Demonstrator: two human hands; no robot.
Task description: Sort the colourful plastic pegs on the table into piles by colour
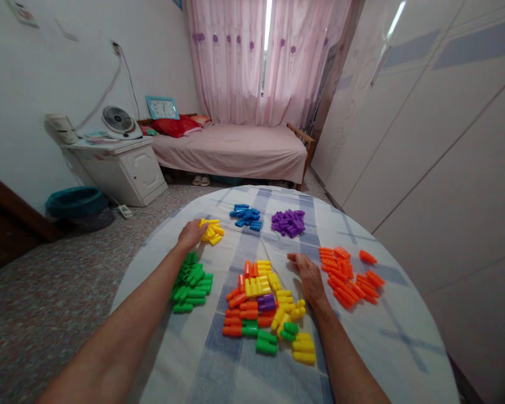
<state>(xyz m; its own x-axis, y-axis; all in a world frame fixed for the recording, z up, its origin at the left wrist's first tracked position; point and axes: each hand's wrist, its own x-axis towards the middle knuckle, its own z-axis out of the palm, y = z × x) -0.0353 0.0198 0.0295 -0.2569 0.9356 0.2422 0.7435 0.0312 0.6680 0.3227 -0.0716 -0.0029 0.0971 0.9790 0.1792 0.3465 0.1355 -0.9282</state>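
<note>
My left hand [191, 235] reaches to the small pile of yellow plastic building pieces [212, 232], its fingers touching the pile's left edge; no piece shows clearly in its grip. My right hand [308, 272] rests on the cloth, fingers loosely stretched leftward, holding nothing. Between my forearms lies a cluster of joined bullet-shaped pieces: orange [234, 322], yellow [257, 287], purple [266, 303] and green [266, 343]. Loose green pieces [193, 285] lie by my left forearm. To the right of my right hand are loose orange pieces [345, 275].
Piles of blue pieces [246, 216] and purple pieces [288, 223] sit toward the far side of the round table, on its checked tablecloth [197, 365]. Beyond stand a bed [235, 146], a white cabinet [138, 174] with a fan, and a bin [78, 205]. Wardrobe doors [408, 140] line the right.
</note>
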